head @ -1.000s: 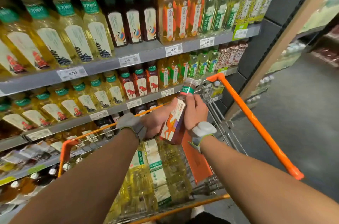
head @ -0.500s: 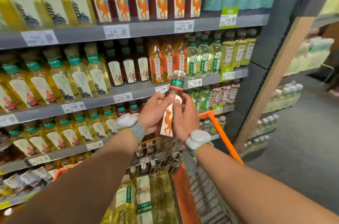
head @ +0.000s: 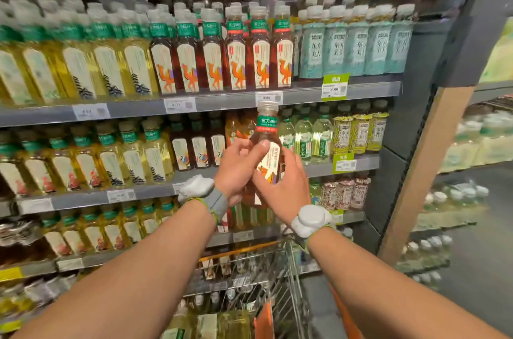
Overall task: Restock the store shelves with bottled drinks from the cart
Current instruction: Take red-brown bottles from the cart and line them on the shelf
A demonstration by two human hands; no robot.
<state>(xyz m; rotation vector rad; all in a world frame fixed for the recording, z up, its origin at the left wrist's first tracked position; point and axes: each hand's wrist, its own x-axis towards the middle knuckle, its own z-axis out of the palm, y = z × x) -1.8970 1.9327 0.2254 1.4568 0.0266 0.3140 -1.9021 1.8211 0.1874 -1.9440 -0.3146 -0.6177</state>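
In the middle of the frame a person is holding one bottle (head: 267, 123) of reddish-brown tea upright in both hands, in front of the second shelf down and above the cart. Its green neck band is showing the white characters 东方树叶. Below it a cream label is showing part of an orange camel, with small print too blurred to read. The left hand (head: 237, 169) is curling round the bottle's shoulder with the thumb lying on the front. The right hand (head: 286, 188) is wrapping the lower body from the right, thumb across the label. Each wrist is wearing a white device (head: 309, 218) on a grey band.

On the top shelf (head: 369, 90), in the upper middle of the frame, six matching camel-label bottles (head: 236, 61) are standing in the front row, wearing the same green bands. To their right, five pale teal-label bottles (head: 358, 47) are standing in front. To their left, yellow tea bottles (head: 108, 66) with a dark pagoda drawing are filling the row, too smeared to count. A green-topped price tag (head: 334, 87) is reading 4.99, and a white tag (head: 180, 105) seems to be reading 4.89.

At the bottom centre the wire cart (head: 291, 277) is carrying bottles of yellow drink (head: 222, 323); their number is not clear.
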